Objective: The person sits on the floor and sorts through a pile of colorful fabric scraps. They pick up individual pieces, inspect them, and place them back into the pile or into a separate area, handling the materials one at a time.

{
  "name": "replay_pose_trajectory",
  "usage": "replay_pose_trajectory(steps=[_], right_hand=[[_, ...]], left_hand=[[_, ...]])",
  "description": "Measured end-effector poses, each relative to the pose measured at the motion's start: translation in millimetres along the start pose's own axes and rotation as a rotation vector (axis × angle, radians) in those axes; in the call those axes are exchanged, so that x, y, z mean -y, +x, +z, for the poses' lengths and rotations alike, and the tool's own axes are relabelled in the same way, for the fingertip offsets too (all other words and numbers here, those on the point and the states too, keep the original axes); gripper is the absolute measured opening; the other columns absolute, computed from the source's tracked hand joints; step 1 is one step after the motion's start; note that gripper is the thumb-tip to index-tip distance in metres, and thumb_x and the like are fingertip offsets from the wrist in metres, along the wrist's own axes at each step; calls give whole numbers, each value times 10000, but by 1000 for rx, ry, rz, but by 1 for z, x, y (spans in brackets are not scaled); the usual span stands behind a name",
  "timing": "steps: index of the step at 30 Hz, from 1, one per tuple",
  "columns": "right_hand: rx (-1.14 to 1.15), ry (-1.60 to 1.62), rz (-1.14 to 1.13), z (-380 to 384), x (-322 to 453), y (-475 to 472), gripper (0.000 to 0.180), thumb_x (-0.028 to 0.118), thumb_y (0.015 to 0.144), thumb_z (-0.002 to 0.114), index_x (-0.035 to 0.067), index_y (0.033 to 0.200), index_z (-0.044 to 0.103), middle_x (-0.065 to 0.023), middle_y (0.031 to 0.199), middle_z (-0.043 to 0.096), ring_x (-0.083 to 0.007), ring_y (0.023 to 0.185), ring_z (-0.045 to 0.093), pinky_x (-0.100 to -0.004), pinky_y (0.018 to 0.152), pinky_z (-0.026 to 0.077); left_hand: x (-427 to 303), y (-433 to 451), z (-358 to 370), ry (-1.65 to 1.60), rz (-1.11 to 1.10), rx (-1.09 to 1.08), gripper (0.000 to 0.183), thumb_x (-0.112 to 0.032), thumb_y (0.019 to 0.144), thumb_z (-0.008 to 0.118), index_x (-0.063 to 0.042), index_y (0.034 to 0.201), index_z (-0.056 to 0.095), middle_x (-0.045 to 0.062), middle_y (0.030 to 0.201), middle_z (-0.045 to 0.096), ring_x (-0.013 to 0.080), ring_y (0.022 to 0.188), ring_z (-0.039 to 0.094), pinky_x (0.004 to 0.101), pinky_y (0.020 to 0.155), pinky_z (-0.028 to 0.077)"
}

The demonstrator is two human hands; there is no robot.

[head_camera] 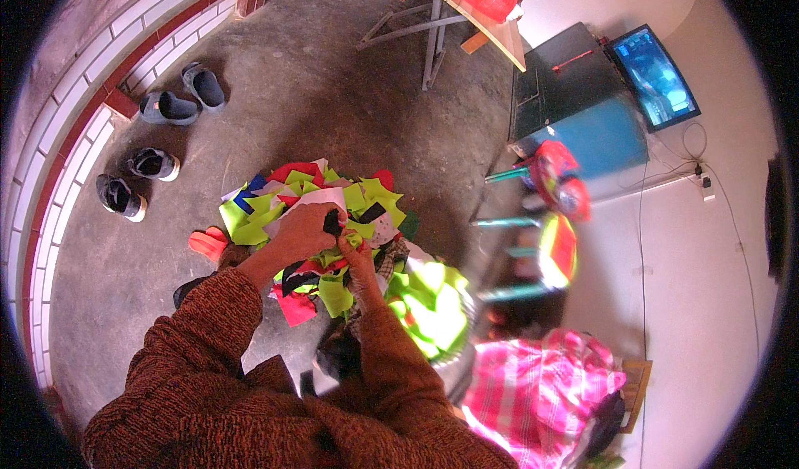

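A shaggy mass of cloth scraps [299, 188], in neon yellow-green, red, white, black and blue, spreads below my hands. My left hand [303, 230] pinches a small black cloth piece [333, 222] between thumb and fingers. Close against it, my right hand [359, 266] has its thumb raised by the black piece and its fingers gripping the scraps' edge; exactly what they hold is partly hidden. Yellow-green strips [335, 294] and a red scrap [294, 308] hang beneath the hands. A checked cloth [393, 257] shows beside my right hand.
More yellow-green cloth [431, 307] fills a container at right. Beyond it are a blurred rack with turquoise bars [509, 222] and a pink plaid cloth [530, 394]. Dark shoes [153, 164], clogs [168, 107] and an orange slipper [209, 243] lie left. A folding-leg table [431, 32] stands ahead.
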State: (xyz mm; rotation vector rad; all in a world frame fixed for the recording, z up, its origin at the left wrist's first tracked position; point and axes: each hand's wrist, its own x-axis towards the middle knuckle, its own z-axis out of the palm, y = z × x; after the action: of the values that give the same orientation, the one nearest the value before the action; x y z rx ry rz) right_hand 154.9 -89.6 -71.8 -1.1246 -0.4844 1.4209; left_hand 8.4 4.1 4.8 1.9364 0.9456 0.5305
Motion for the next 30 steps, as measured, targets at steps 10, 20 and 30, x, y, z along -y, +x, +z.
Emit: replay_pose_trajectory(steps=[10, 20, 30], right_hand=[[-55, 146, -31, 11, 18, -7, 275, 216, 843, 609, 75, 1060, 517, -48, 930, 614, -169, 763, 619, -310, 652, 521], [-117, 233, 0, -2, 16, -2, 227, 228, 863, 581, 83, 1023, 510, -61, 898, 609, -201, 747, 626, -355, 645, 544], [-158, 316, 37, -10, 14, 2, 203, 243, 871, 570, 87, 985, 509, -64, 859, 599, -224, 727, 626, -387, 640, 553]], left_hand=[[-9, 0, -3, 55, -75, -8, 309, -158, 623, 636, -139, 930, 607, 147, 829, 620, 330, 803, 597, 422, 696, 468], [-4, 1, -4, -202, 15, -75, 295, -136, 605, 636, -78, 893, 606, 164, 816, 609, 298, 796, 601, 363, 724, 463], [-8, 2, -6, -460, -46, -69, 294, -112, 605, 655, -24, 881, 602, 94, 779, 616, 180, 725, 593, 291, 690, 462]])
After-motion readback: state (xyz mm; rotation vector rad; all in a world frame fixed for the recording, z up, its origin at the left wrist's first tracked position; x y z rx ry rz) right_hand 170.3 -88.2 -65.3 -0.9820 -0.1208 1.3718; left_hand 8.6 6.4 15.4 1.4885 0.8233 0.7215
